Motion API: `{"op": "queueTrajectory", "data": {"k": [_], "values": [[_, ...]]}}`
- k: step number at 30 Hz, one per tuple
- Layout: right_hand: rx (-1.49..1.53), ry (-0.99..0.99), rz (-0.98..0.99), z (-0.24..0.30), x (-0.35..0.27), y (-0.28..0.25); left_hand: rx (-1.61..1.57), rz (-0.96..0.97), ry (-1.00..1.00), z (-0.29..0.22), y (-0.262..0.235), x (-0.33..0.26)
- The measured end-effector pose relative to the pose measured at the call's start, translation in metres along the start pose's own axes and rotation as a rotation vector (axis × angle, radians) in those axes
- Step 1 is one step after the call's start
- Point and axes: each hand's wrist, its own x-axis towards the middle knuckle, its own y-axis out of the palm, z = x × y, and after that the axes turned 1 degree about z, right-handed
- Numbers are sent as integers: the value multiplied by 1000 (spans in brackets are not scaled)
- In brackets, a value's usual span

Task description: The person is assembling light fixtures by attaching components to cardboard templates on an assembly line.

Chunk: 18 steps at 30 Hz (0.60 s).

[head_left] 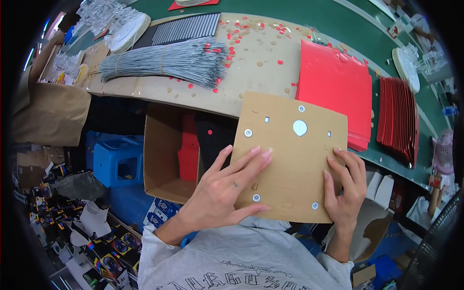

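A brown cardboard panel (295, 164) leans in front of my body, its far edge reaching over the worktable's front edge. It has a large round hole, small rectangular slots and several round metal eyelets near its corners. My left hand (224, 186) lies across the panel's left side, fingers outstretched and apart, thumb near the lower left eyelet. Along the right edge, my right hand (348, 186) is closed on the panel, with bent fingertips showing on its face. The panel's underside is hidden.
On the worktable (261, 63) lie a grey wire bundle (164, 60), a red sheet stack (336, 87), a fanned red stack (398, 118) and scattered red and tan discs. Below stand an open cardboard box (164, 159) and a blue stool (118, 162). A fan (437, 224) is at right.
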Motion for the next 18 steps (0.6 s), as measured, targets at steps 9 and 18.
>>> {"op": "queueTrajectory", "data": {"k": [9, 18], "values": [[147, -511, 203, 41, 161, 62, -48, -264, 41, 1, 22, -1], [-164, -336, 254, 75, 244, 201, 26, -281, 48, -14, 23, -3]]}}
